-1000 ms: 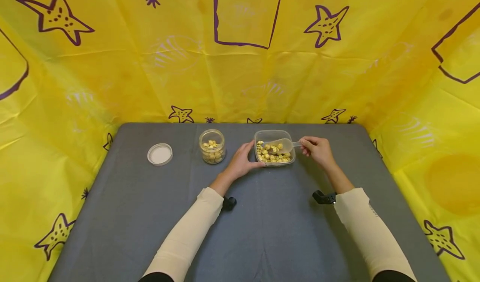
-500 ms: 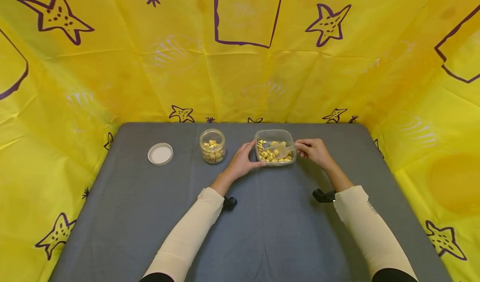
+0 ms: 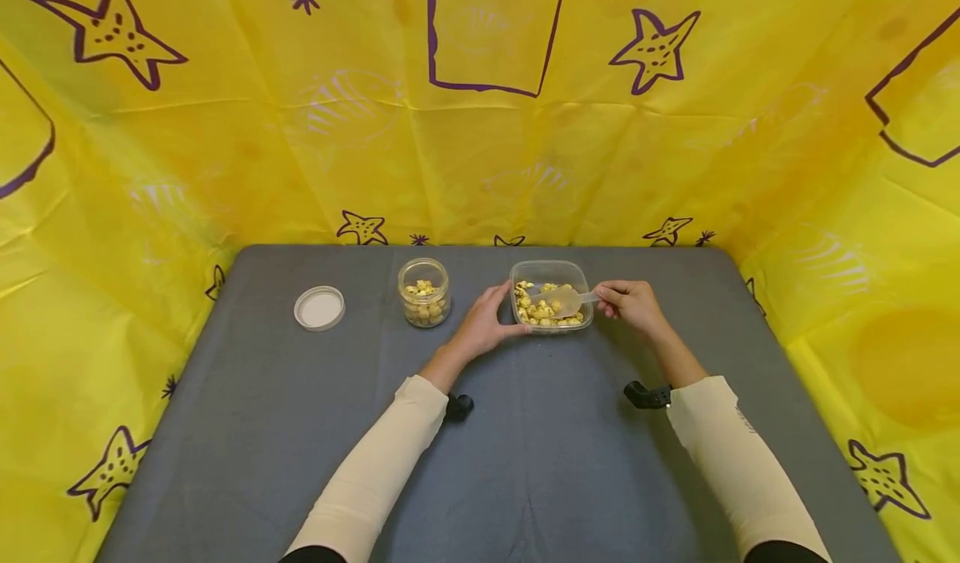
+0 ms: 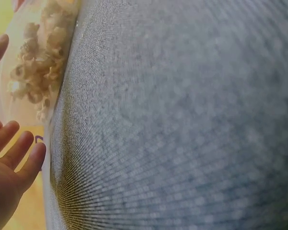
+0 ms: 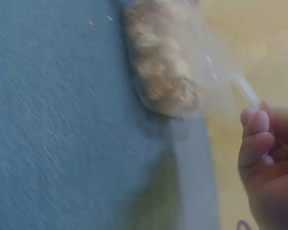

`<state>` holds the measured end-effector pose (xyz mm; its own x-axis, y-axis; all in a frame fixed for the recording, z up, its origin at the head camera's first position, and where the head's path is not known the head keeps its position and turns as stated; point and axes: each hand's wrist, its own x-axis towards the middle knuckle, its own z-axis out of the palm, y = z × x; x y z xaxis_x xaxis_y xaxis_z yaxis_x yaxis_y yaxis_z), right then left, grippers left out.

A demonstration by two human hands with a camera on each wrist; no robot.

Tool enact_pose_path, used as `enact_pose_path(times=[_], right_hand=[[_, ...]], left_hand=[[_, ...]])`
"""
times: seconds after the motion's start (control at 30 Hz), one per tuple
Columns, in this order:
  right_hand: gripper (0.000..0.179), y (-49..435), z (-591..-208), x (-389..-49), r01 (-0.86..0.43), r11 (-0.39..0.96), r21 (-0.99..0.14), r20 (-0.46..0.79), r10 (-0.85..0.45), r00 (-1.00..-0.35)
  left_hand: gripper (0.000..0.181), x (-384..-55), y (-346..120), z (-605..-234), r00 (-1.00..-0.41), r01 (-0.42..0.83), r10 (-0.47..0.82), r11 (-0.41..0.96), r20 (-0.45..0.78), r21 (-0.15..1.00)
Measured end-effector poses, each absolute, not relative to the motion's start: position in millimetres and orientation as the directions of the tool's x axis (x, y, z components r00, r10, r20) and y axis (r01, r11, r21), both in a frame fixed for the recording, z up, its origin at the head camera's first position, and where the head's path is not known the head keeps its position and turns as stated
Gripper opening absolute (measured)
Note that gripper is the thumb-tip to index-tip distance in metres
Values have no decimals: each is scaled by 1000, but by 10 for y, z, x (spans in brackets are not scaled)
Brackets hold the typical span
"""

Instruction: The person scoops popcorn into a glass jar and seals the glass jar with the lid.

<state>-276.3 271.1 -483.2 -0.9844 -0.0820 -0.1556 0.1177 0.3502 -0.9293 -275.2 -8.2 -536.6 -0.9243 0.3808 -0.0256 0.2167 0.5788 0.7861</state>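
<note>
A clear plastic container (image 3: pixel 551 268) with caramel popcorn (image 3: pixel 522 311) in it stands near the far edge of the table. My left hand (image 3: pixel 482 323) rests against its left side, thumb at the near corner and fingers spread along the wall; the left wrist view shows these fingers (image 4: pixel 25 155) fairly straight. My right hand (image 3: pixel 628 303) pinches the handle of a translucent plastic scoop (image 3: pixel 566 301) at the container's right side. The scoop's bowl lies inside, among the popcorn. The right wrist view is blurred, but the handle (image 5: pixel 246 90) shows between thumb and fingers.
A clear jar (image 3: pixel 424 292), partly filled with popcorn, stands left of the container. Farther left a round white lid (image 3: pixel 319 308) lies on the grey tablecloth (image 3: pixel 315 405). Yellow patterned cloth (image 3: pixel 480 155) hangs behind and at both sides.
The right hand has lowered the scoop from near the container's rim into the popcorn, then shifted slightly back to the right. The left hand has stayed in place.
</note>
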Motion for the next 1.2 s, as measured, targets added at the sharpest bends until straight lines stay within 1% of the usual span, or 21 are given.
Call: enact_pose_path(times=[0.17, 0.23, 0.3, 0.57, 0.77, 0.87, 0.97, 1.1, 1.2], right_hand=[[31, 2775, -4891, -2834, -32, 524, -851, -57, -154, -986], [31, 2774, -4902, -2834, -53, 540, -840, -49, -173, -984], [32, 2777, -4919, -2827, -41, 530, -847, -55, -164, -985], [36, 2764, -4965, -2760, 88, 367, -926, -137, -110, -985], [36, 2742, -4962, -2745, 120, 332, -936, -160, -96, -982], [36, 2742, -4962, -2754, 172, 293, -941, -206, -91, -974], [31, 2739, -4965, -2763, 266, 199, -943, -287, -84, -954], [16, 2730, -4956, -2764, 366, 54, -929, -369, -52, -928], [20, 2745, -4954, -2751, 389, -12, -921, -388, -47, -920]], left_hand=[[96, -2755, -55, -5369, -924, 215, 382, 582, -31, 785], [97, -2758, -52, -5370, -923, 217, 384, 581, -29, 785], [96, -2754, -54, -5370, -922, 218, 387, 578, -29, 786], [97, -2733, -62, -5375, -926, 212, 378, 574, -27, 791], [96, -2731, -65, -5389, -927, 210, 376, 568, -24, 796], [96, -2729, -71, -5394, -927, 205, 374, 570, -28, 796], [97, -2724, -77, -5392, -928, 203, 371, 570, -29, 796], [98, -2723, -81, -5388, -927, 213, 374, 568, -19, 795], [98, -2725, -64, -5398, -928, 215, 373, 571, -17, 793]])
